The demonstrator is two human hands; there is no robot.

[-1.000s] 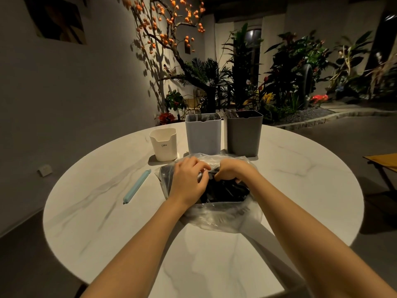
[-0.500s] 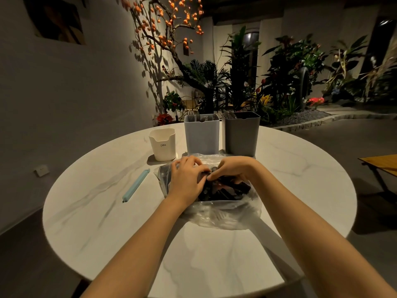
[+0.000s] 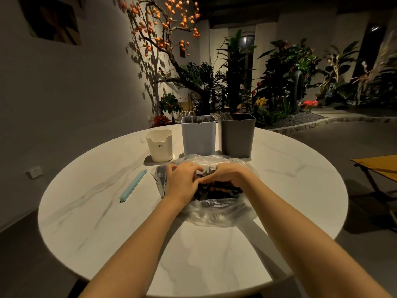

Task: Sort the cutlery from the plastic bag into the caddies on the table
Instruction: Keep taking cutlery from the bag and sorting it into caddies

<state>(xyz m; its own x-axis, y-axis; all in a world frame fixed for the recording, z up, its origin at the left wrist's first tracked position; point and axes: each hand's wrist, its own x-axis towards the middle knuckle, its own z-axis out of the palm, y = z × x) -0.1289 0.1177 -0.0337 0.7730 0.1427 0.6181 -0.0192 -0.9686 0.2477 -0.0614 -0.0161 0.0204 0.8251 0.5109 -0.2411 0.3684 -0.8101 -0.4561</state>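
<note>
Clear plastic bag (image 3: 217,214) sits mid-surface, just near of the caddies, dark cutlery (image 3: 214,193) heaped inside. Both hands have closed in together over its mouth in the last second: left hand (image 3: 182,182) curled over the pile, right hand (image 3: 227,176) pinching a pale piece, though what exactly I cannot tell. Nothing lifted yet, so sorting looks mid-pick. Blue-grey caddy (image 3: 198,136), dark grey caddy (image 3: 238,137), cream caddy (image 3: 159,146) wait beyond; light blue clip (image 3: 133,186) lies left.
</note>
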